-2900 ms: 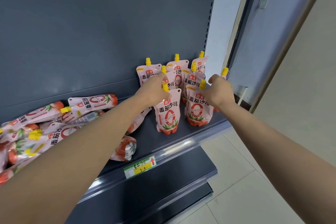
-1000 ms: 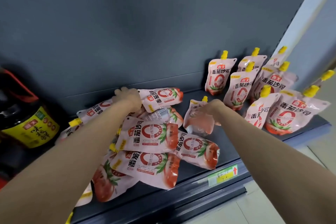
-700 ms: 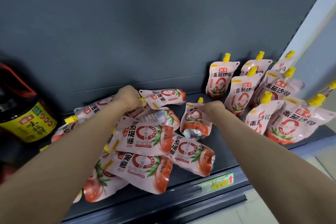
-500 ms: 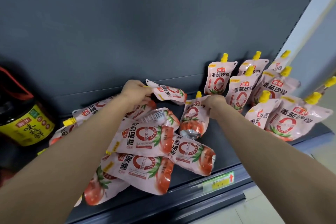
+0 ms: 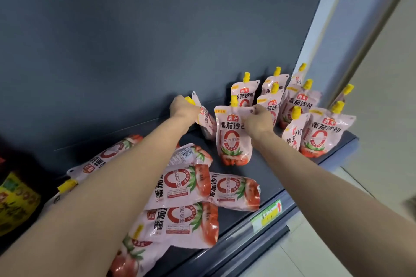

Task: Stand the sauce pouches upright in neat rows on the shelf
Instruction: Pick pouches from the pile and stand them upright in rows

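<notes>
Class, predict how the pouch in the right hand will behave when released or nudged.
Likely floppy: the pouch bends at the corner the right hand pinches. It may stand on its bulging base, yet tip easily.

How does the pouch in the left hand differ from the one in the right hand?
The left pouch is tilted and turned almost edge-on; the right pouch stands upright, label facing the camera. The left hand grips its pouch at the yellow cap; the right hand pinches its pouch's top corner. Both share the same print and yellow caps.
</notes>
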A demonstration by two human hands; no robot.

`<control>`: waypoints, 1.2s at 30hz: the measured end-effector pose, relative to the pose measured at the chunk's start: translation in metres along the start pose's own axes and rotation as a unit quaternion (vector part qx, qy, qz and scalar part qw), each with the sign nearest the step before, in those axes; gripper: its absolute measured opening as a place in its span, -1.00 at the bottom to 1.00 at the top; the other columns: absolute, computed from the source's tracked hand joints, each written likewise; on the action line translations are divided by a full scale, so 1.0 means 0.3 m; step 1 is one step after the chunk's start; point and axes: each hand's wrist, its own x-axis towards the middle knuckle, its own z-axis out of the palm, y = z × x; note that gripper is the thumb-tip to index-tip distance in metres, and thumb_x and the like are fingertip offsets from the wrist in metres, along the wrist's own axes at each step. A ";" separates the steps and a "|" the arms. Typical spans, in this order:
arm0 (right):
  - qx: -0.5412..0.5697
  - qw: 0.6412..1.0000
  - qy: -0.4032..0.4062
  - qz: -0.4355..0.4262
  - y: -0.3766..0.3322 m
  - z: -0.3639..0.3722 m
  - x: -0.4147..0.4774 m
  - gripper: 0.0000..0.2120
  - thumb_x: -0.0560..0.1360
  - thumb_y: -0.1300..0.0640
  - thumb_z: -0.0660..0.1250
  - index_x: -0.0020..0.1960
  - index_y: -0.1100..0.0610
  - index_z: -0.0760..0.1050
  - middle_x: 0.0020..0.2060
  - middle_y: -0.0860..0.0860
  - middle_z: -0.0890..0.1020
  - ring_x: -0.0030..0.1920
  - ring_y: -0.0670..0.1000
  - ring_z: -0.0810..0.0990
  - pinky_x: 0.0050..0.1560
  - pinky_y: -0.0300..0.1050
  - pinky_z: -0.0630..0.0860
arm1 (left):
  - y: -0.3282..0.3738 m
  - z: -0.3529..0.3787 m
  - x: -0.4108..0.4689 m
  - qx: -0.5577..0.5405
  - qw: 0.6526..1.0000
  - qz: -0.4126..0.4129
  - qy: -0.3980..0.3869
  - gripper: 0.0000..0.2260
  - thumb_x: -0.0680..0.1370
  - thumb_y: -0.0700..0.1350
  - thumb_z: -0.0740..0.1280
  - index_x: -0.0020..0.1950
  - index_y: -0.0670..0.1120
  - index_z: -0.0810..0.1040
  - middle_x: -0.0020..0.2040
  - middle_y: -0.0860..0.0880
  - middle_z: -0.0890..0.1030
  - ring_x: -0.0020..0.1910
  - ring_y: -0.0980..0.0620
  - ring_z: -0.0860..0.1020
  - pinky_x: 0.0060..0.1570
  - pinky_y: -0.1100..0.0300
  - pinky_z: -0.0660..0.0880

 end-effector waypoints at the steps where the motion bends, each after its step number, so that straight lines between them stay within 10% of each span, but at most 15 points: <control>1: 0.006 1.000 0.005 -0.014 0.008 -0.007 0.002 -0.81 0.57 0.29 0.18 -0.11 0.08 0.49 0.01 0.14 0.62 0.08 0.17 0.60 0.16 0.09 0.57 | 0.002 0.005 -0.001 0.021 0.999 0.024 -0.009 -0.96 0.43 -0.29 0.25 -0.20 -0.20 0.48 0.05 -0.28 0.61 -0.04 -0.21 0.60 -0.15 0.08 0.51; 8: 0.003 0.999 0.015 -0.040 0.035 -0.064 0.011 -0.66 0.50 0.41 0.19 -0.33 0.07 0.31 -0.37 0.00 0.44 -0.26 0.02 0.44 -0.32 -0.17 0.39 | 0.076 0.021 0.017 0.169 0.970 0.166 -0.064 -0.76 0.43 -0.34 0.17 -0.41 -0.15 0.44 -0.40 -0.06 0.47 -0.28 -0.12 0.45 -0.46 0.22 0.28; 13: 0.037 0.999 -0.009 -0.036 0.045 -0.072 0.018 -0.66 0.45 0.43 0.25 -0.33 0.04 0.34 -0.27 0.08 0.53 -0.16 0.07 0.51 -0.11 0.04 0.51 | 0.071 0.034 0.038 0.127 0.966 0.216 -0.062 -0.79 0.44 -0.40 0.17 -0.13 -0.29 0.60 -0.13 -0.27 0.62 -0.14 -0.19 0.55 -0.04 -0.06 0.55; 19: 0.042 0.997 -0.029 -0.051 0.031 -0.044 0.037 -0.63 0.49 0.48 0.19 -0.32 0.06 0.32 -0.33 -0.02 0.48 -0.26 -0.05 0.44 -0.30 -0.25 0.39 | 0.073 0.039 0.088 0.128 0.967 0.214 -0.059 -0.78 0.47 -0.39 0.20 -0.04 -0.21 0.60 -0.10 -0.13 0.62 -0.06 -0.13 0.56 0.01 0.04 0.52; 26: 0.045 0.997 -0.019 -0.067 0.012 -0.036 0.065 -0.69 0.44 0.41 0.34 -0.22 0.02 0.39 -0.17 -0.01 0.55 -0.05 0.02 0.54 0.06 -0.08 0.53 | 0.067 0.019 0.119 0.108 0.977 0.174 -0.062 -0.79 0.47 -0.36 0.25 0.01 -0.15 0.59 -0.02 -0.15 0.67 -0.01 -0.15 0.62 0.05 -0.02 0.56; 36: -0.140 0.971 0.017 -0.194 -0.031 -0.044 0.027 -0.60 0.51 0.34 0.29 0.34 0.20 0.41 0.27 0.09 0.53 0.31 0.08 0.47 0.22 -0.17 0.43 | 0.104 -0.046 0.058 0.152 0.956 0.251 -0.016 -0.71 0.51 -0.33 0.26 0.22 -0.16 0.50 0.21 -0.11 0.55 0.20 -0.07 0.50 0.22 0.07 0.46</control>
